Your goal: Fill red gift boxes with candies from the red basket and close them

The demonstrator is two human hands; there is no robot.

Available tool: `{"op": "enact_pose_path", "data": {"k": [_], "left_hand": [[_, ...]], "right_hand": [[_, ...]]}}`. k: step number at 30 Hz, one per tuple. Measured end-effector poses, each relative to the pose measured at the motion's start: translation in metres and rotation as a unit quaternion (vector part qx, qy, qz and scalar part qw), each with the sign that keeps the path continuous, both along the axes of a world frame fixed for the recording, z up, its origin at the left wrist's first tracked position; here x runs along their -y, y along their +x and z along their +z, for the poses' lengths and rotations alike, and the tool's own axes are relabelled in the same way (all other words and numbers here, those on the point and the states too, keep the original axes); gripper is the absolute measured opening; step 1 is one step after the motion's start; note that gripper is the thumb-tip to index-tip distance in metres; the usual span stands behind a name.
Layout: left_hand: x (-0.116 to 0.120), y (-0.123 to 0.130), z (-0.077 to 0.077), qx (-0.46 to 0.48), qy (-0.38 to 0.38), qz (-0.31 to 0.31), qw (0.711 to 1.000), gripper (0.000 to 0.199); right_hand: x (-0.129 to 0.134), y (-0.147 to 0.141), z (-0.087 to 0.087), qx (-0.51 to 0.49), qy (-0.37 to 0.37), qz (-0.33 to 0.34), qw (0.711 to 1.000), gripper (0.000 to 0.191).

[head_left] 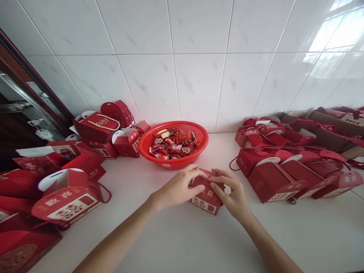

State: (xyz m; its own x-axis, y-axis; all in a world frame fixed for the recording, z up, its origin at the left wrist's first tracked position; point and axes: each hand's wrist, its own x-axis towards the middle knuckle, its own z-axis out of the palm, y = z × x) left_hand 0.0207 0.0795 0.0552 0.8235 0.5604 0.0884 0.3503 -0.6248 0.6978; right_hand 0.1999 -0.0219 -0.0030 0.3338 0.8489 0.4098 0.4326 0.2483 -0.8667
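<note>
A small red paper gift box [205,197] with gold lettering on top and a white printed panel on its front stands on the white table, in front of the basket. My left hand [182,185] grips it from the left, thumb and fingers on the top edges. From the right, my right hand [232,194] holds the same box, its fingertips meeting the left ones near the middle of the top. What the fingertips pinch there is too small to make out. My fingers hide part of the top and the sides.
Behind the box is a red plastic basket [174,165] of wrapped sweets [176,146]. Several red gift boxes [68,204], some with flaps up, crowd the left. More red boxes [274,182] stand in rows at right, by a cardboard carton [327,123]. A tiled wall [199,83] rises behind.
</note>
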Motion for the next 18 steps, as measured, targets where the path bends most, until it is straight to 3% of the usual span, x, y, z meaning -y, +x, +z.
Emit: {"op": "enact_pose_path", "data": {"k": [4,7,11,18], "left_hand": [[-0.008,0.000,-0.003,0.010,-0.071,-0.046,0.996,0.029],[-0.010,0.001,-0.005,0.008,-0.090,-0.047,0.995,0.030],[-0.007,0.001,-0.005,-0.012,-0.045,0.011,0.999,0.032],[-0.002,0.003,-0.004,-0.043,0.027,0.067,0.996,0.033]], "right_hand": [[0.000,0.002,0.003,-0.002,-0.006,-0.012,1.000,0.025],[-0.003,0.006,0.002,-0.029,-0.001,-0.046,0.999,0.036],[-0.007,0.014,-0.004,-0.051,-0.022,-0.073,0.996,0.046],[-0.009,0.015,-0.002,-0.067,-0.092,-0.031,0.993,0.049]]}}
